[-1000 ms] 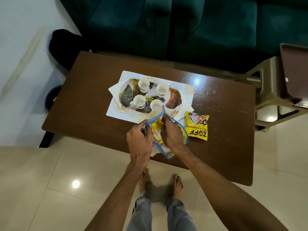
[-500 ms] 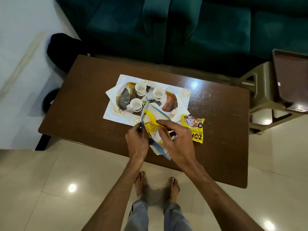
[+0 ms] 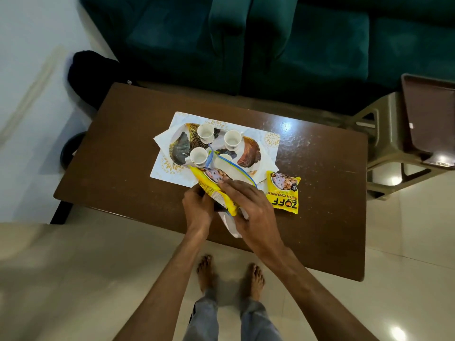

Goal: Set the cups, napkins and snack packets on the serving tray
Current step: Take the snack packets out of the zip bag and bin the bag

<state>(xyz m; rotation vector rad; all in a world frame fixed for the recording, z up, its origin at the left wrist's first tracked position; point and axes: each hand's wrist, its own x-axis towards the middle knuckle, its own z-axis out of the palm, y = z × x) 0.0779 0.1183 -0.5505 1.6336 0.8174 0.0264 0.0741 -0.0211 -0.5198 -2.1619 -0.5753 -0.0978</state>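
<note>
In the head view, a yellow snack packet [image 3: 211, 185] was pinched by the right hand [image 3: 248, 205] at the mouth of a clear zip bag [image 3: 234, 168], which was gripped by the left hand [image 3: 197, 207]. The serving tray [image 3: 270, 140] with four cups [image 3: 205, 131] was seen at 12 o'clock of the hands. A second packet [image 3: 284, 193] lay on the table [image 3: 123, 156] at 3 o'clock.
</note>
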